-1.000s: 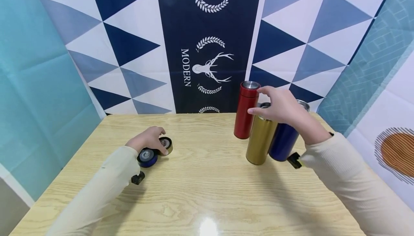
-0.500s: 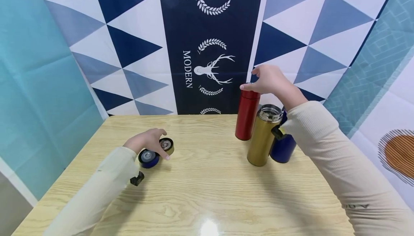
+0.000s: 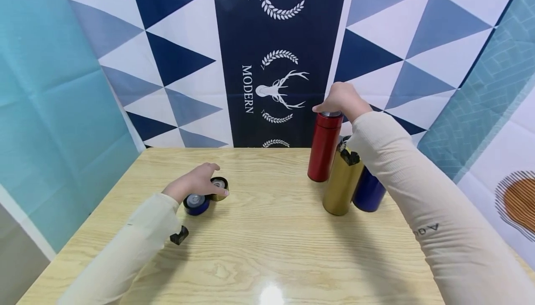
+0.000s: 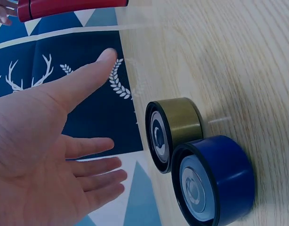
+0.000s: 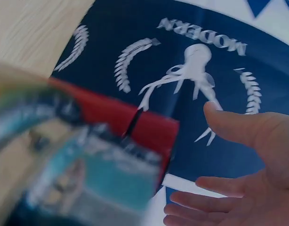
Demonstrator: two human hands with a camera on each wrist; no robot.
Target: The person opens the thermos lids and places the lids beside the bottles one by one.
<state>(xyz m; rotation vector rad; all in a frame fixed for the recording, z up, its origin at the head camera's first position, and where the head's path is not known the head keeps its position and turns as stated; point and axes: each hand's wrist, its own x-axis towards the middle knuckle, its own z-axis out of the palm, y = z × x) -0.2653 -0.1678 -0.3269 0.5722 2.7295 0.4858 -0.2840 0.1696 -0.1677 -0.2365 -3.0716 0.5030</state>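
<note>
My left hand (image 3: 195,183) hovers beside two bottle lids, its fingers straight and spread. In the left wrist view the gold lid (image 4: 186,120) and the blue lid (image 4: 231,176) lie against each other with their undersides showing; the hand (image 4: 45,141) stands apart from both. My right hand (image 3: 343,98) is over the top of a red vacuum flask (image 3: 322,152), which stands upright with its silver top partly hidden. In the right wrist view that hand (image 5: 257,169) is extended, with a gap between it and the red flask (image 5: 102,110).
A gold flask (image 3: 343,182) stands in front of the red one, its mouth mostly behind my right wrist. Behind my sleeve a blue flask (image 3: 369,193) is partly hidden. The wooden table (image 3: 259,230) ends at a patterned cloth backdrop (image 3: 184,91).
My right hand has moved from above the gold flask, up and left, to the red flask's top. The left hand stays by the lids, its fingers slightly straighter.
</note>
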